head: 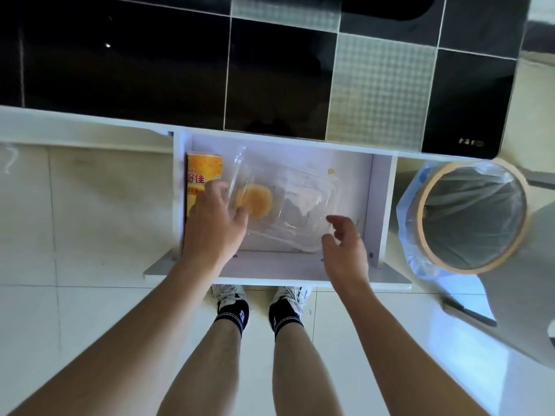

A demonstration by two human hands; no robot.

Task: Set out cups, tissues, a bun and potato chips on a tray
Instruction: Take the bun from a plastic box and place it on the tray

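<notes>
Left hand [214, 219] reaches into the open drawer [381, 205], palm down, fingers lightly bent; the thumb side meets the left edge of the clear plastic container [288, 211], while the knuckles lie over the lower part of the chips can [200, 181]. Whether the fingers actually grip either item cannot be told. Right hand [345, 244] hovers at the container's near right corner, fingers loosely curled and spread, holding nothing; contact with the plastic is not clear.

The bun [255, 201] is round, flat-topped, pale golden-orange, and sits in the left part of the container, seen through the transparent plastic. The container is rectangular with rounded corners, thin and glossy, lying slightly askew on the drawer floor; its lid looks partly raised at the far left. The chips can is a cylinder with an orange-yellow label and red characters, lying against the drawer's left wall.

The drawer is white, smooth board, pulled out from a white cabinet. Both forearms are bare and extended downward. Below stand legs in dark socks and white trainers [228, 295] on glossy pale floor tiles. To the right, a round bin [468, 217] with a tan rim holds a translucent bluish liner. Above, black glossy tiles alternate with textured grey ones.
</notes>
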